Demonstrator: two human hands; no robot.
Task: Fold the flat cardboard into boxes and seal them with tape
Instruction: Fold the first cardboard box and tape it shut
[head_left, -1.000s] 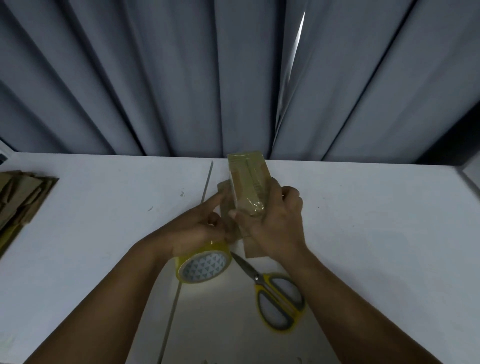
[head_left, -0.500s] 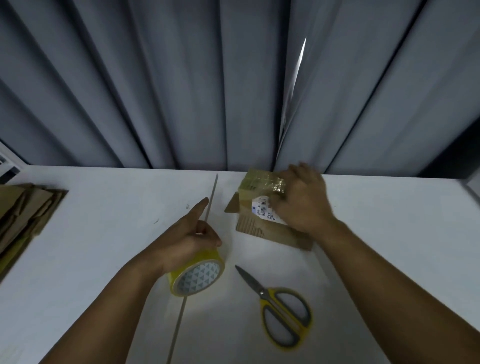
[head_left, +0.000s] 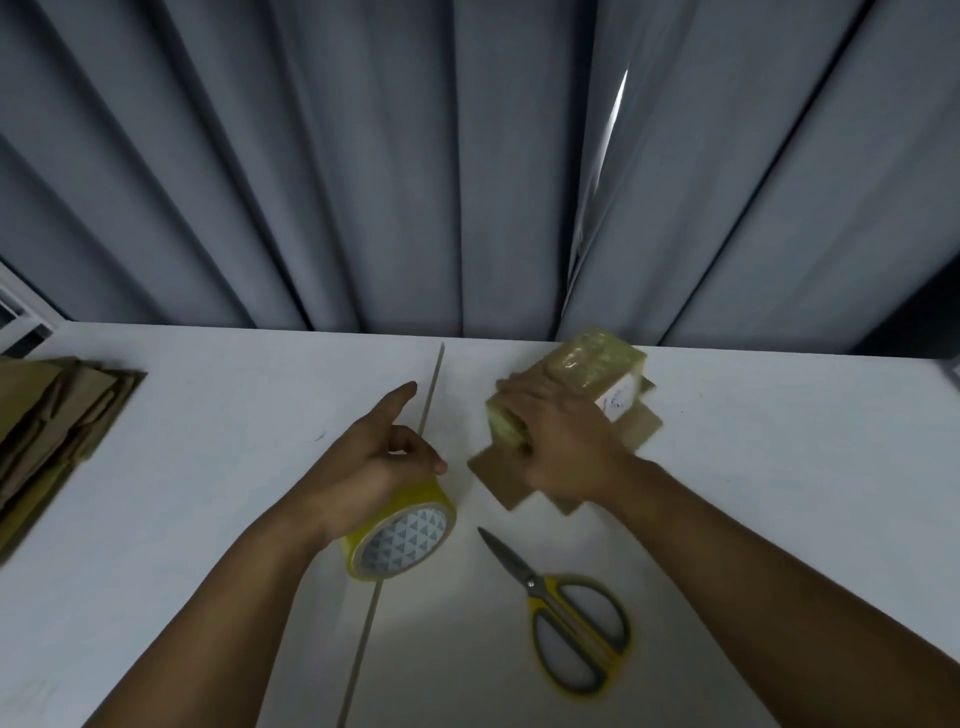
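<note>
A small cardboard box (head_left: 587, 371) wrapped in shiny tape lies tilted on the white table (head_left: 779, 493), its loose brown flaps spread beneath it. My right hand (head_left: 561, 441) lies over the box's near end, fingers curled round it. A white label shows on the box's right side. My left hand (head_left: 374, 457) grips a yellow roll of tape (head_left: 400, 535) resting on the table, index finger stretched out forward. The box's underside is hidden.
Yellow-handled scissors (head_left: 566, 618) lie near the front, right of the tape. A stack of flat cardboard (head_left: 52, 431) sits at the table's left edge. A thin seam (head_left: 431, 405) runs across the tabletop. Grey curtains (head_left: 467, 156) hang behind the far edge.
My right hand carried the box away from my left hand to the right and back, and turned it. My left hand let go of the box and stayed on the tape roll.
</note>
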